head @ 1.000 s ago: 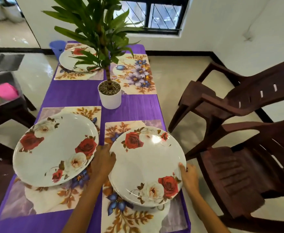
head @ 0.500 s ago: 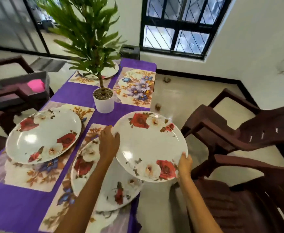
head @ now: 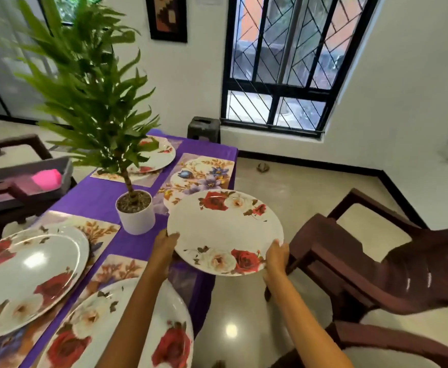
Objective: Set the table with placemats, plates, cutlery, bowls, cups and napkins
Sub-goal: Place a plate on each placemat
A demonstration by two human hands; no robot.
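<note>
Plate in hand: I hold a rose-patterned plate (head: 224,232) in the air off the right edge of the purple-clothed table (head: 95,197), roughly level, over the table corner and the floor.
Left hand: my left hand (head: 164,244) grips the plate's near-left rim, fingers curled under it, thumb on top.
Right hand: my right hand (head: 277,254) clasps the near-right rim the same way; both wrists sit on my side of the plate.
Where it goes: the one bare placemat (head: 200,175), with blue and purple flowers, lies ahead and slightly left of the plate, at the far right place; the plate's far rim overlaps its near corner from this view.
Turning relation: I judge the move as a straight push away from me with a small drift left; the left hand is nearer the mat, so it would lead.
Hazard: the potted plant (head: 135,211) stands just beside the plate's left rim, near my left hand.
Already set: plates sit on the near-left mat (head: 23,277), the near-right mat (head: 122,325), and the far-left mat (head: 156,155).
Beside me: brown chairs (head: 376,264) stand right of the table.
</note>
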